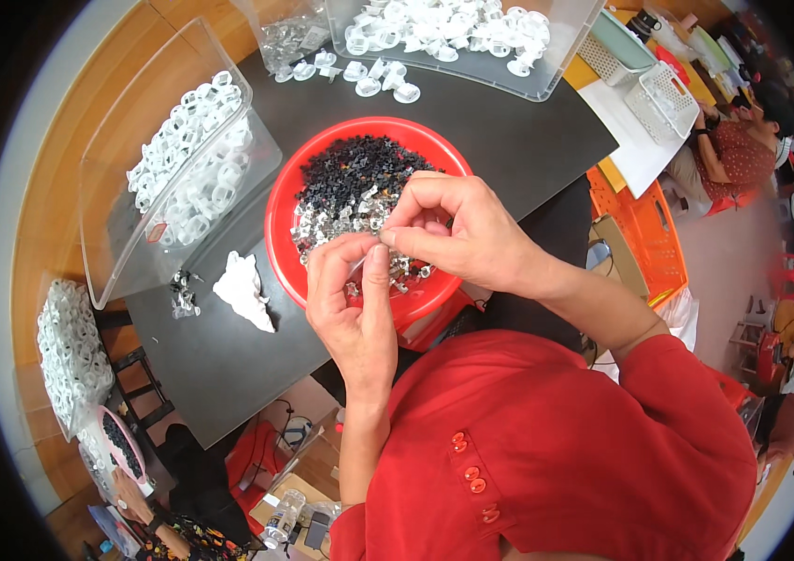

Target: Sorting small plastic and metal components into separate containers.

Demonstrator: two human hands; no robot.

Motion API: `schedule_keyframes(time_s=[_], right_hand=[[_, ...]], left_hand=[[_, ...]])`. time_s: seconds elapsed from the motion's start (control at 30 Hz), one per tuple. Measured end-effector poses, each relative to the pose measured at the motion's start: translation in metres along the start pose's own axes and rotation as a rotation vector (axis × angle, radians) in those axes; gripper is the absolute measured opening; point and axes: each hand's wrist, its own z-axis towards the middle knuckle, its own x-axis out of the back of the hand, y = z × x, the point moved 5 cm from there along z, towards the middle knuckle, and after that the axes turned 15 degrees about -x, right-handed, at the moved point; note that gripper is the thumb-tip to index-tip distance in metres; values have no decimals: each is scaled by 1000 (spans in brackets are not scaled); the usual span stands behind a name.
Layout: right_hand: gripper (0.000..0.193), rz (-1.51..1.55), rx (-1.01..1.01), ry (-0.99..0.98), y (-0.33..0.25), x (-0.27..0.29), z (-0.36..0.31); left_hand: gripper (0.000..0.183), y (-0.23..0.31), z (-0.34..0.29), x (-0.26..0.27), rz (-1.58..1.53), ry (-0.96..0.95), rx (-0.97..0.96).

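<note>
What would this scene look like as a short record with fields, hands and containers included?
Left hand: palm turned up, fingertips meeting the other hand's over the basin
Right hand: thumb and forefinger pinched together
Between fingertips: too small to make out
Basin: red, round
Basin contents: small black pieces toward the far side, clear and silvery pieces nearer
Bins: clear plastic, holding white pieces, one left, one beyond the basin
Table: dark
Beside basin: crumpled white cloth or tissue
</note>
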Motion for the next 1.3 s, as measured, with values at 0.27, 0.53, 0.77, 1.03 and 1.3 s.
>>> schedule_keyframes(time_s=[0.27,0.53,0.77,1.03,1.3], right_hand=[[12,-160,231,42,-8,-1,-1],[8,-283,488,-2,-17,-3,-1],[7,-224,539,-41,-17,-7,0],[11,-227,499,-207,-17,-6,5],[8,-194,477,-221,-15,-5,9]], left_hand=[[10,-15,-4,6,-266,61,207],[9,-12,-3,9,-263,49,222],[9,-11,-9,3,-340,51,277],[10,-9,-8,-3,-635,115,398],[13,-4,-9,-4,-438,47,288]])
